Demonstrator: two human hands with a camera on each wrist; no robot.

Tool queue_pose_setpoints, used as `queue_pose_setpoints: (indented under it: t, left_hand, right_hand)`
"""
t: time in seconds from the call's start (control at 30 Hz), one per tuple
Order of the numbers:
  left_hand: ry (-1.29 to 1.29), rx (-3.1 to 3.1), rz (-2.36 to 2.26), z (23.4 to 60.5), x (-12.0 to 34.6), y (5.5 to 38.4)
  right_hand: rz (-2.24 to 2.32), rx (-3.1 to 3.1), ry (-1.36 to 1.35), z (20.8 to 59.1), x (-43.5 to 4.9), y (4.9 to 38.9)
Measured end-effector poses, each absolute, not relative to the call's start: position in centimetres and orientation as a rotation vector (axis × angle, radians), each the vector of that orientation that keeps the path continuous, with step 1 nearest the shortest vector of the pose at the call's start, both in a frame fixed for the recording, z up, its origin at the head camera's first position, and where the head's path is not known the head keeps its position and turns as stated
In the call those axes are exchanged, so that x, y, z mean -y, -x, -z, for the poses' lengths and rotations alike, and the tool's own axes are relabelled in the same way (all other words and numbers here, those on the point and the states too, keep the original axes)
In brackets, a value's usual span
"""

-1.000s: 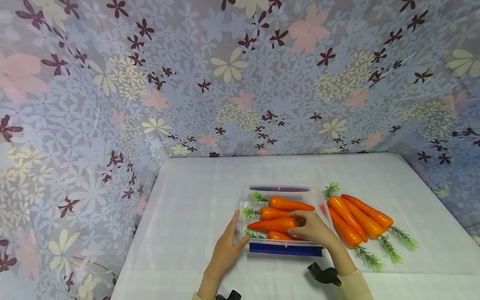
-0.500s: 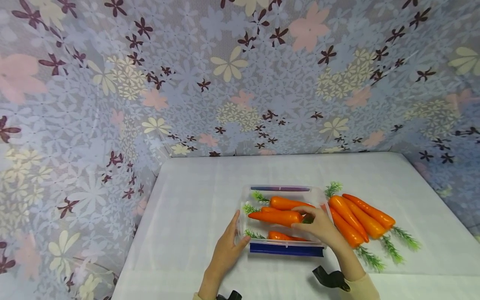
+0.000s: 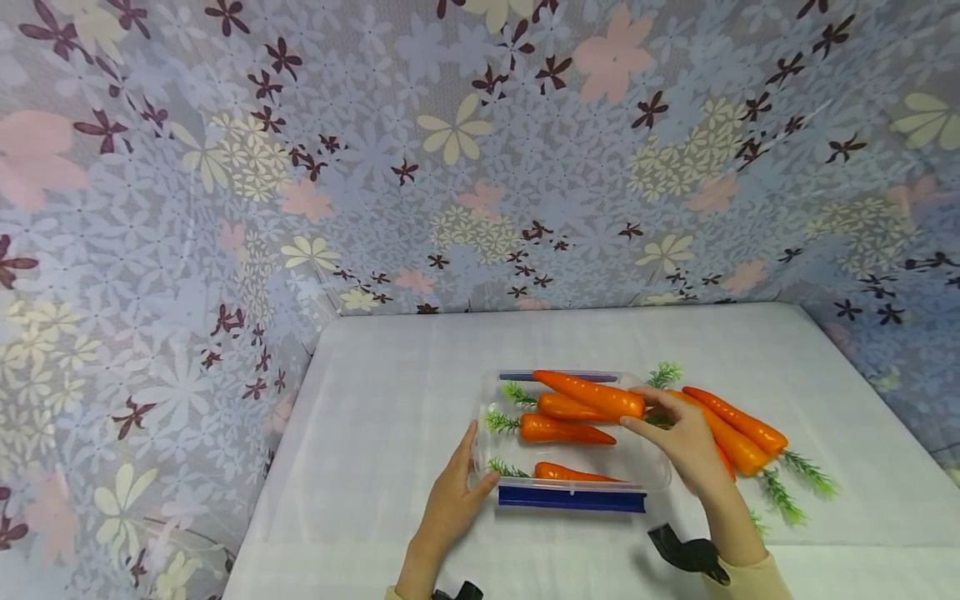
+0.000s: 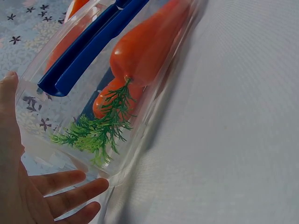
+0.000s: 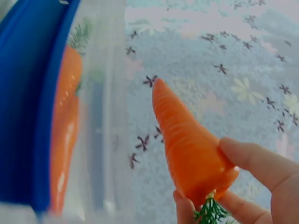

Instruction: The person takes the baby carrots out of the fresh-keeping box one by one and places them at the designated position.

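Note:
My right hand (image 3: 682, 429) pinches an orange carrot (image 3: 588, 393) by its thick, leafy end, above the far right part of a clear plastic box (image 3: 637, 467). In the right wrist view the held carrot (image 5: 187, 144) points its tip upward, with thumb and fingers around its top. Three other carrots lie inside the box, among them a middle carrot (image 3: 558, 429) and a near carrot (image 3: 573, 472). My left hand (image 3: 453, 487) rests against the box's left side with its fingers extended. The left wrist view shows those fingers beside the box wall, near green leaves (image 4: 100, 133).
On the white table (image 3: 390, 392), right of the box, lies a pile of carrots (image 3: 738, 433) with green tops, partly hidden by my right hand. Blue latch flaps (image 3: 570, 500) hang along the box's long sides. A flowered cloth (image 3: 480, 167) rises behind the table.
My right hand has lifted one carrot out from among those in the box and moved it up and to the right, over the far carrot. My left hand has stayed at the box's side.

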State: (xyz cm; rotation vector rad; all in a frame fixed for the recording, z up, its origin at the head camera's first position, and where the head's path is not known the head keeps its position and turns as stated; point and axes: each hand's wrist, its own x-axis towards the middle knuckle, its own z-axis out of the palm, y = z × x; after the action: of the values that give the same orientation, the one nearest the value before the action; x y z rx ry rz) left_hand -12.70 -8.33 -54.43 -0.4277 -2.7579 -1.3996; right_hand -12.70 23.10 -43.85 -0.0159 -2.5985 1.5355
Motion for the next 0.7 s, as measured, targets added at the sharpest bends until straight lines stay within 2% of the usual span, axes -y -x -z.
queue_pose_setpoints:
  t: [0.7]
  left_hand:
    - [0.434, 2.756, 1.399, 54.3, 8.3, 12.6]
  right_hand:
    - [-1.409, 2.457, 0.531, 44.1, -28.8, 11.8]
